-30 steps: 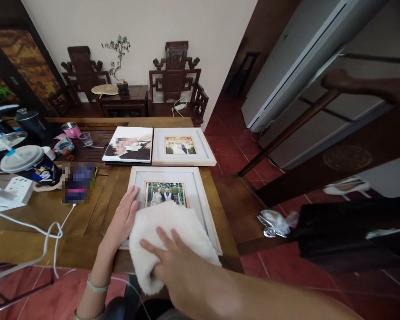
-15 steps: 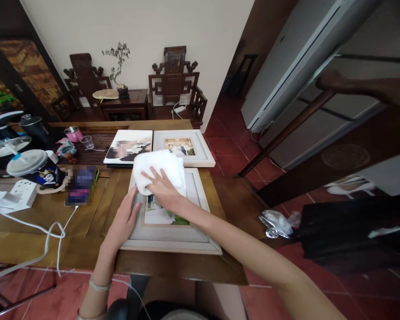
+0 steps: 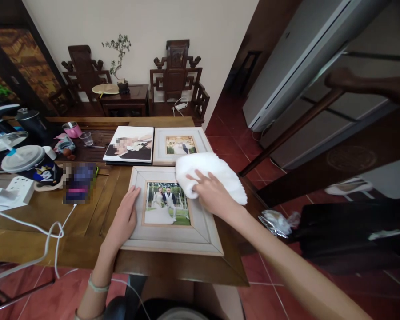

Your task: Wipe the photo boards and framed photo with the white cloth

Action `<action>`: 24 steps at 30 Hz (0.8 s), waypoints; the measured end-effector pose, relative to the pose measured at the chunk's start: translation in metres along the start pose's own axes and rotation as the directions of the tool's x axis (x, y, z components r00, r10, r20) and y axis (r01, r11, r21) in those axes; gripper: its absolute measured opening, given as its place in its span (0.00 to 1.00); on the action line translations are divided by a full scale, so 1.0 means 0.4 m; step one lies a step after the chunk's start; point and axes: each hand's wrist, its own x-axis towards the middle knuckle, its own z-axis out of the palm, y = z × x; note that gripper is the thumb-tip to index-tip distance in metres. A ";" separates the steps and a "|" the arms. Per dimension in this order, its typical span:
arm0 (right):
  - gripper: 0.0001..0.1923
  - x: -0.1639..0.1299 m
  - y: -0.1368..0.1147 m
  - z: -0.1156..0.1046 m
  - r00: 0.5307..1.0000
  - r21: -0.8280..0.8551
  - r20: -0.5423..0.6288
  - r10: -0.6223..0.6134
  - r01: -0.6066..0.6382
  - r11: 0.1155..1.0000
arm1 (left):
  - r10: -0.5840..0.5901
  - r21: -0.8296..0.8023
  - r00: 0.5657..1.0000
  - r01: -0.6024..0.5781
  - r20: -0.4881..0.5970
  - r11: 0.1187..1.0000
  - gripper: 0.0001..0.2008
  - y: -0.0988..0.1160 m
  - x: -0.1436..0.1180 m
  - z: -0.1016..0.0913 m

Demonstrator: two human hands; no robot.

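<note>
A white-framed wedding photo (image 3: pixel 173 235) lies flat at the near edge of a wooden table (image 3: pixel 86 222). My left hand (image 3: pixel 124 219) rests flat on the frame's left side, fingers apart. My right hand (image 3: pixel 210 192) presses a white fluffy cloth (image 3: pixel 213 173) onto the frame's upper right corner. Two more pictures lie behind it: an unframed print (image 3: pixel 129 144) and a second white-framed photo (image 3: pixel 180 146).
On the table's left stand a lidded cup (image 3: pixel 30 164), a phone (image 3: pixel 79 182) on a white cable, a power strip (image 3: pixel 18 189), a pink mug (image 3: pixel 71 130) and a kettle (image 3: pixel 33 124). Carved chairs (image 3: pixel 176 80) line the far wall. A dark bag (image 3: pixel 353 235) lies at right.
My right hand swept the cloth from the frame's near edge up over the picture, then across to its upper right corner. The left hand stayed on the frame's left side.
</note>
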 end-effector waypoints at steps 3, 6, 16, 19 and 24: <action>0.24 -0.080 -0.035 -0.002 0.996 0.026 0.088 0.011 -0.013 1.000 | 0.006 0.001 1.000 -0.006 -0.021 1.000 0.24 -0.003 0.000 0.004; 0.21 -0.180 -0.087 -0.005 0.974 0.164 0.223 -0.029 -0.008 0.986 | 0.015 0.002 1.000 -0.015 -0.027 1.000 0.24 -0.005 0.000 0.005; 0.18 -0.228 -0.222 -0.054 0.910 0.320 0.337 -0.241 0.130 0.938 | -0.006 0.036 1.000 0.007 -0.016 0.999 0.24 -0.002 0.005 0.004; 0.16 -0.152 -0.295 -0.045 0.901 0.329 0.209 -0.381 0.302 0.895 | -0.036 0.015 0.999 0.036 -0.007 0.999 0.23 0.000 0.004 0.001; 0.14 -0.118 -0.326 0.001 0.922 0.337 0.084 -0.379 0.331 0.881 | -0.058 -0.014 0.998 0.059 0.026 0.998 0.23 0.004 0.004 -0.010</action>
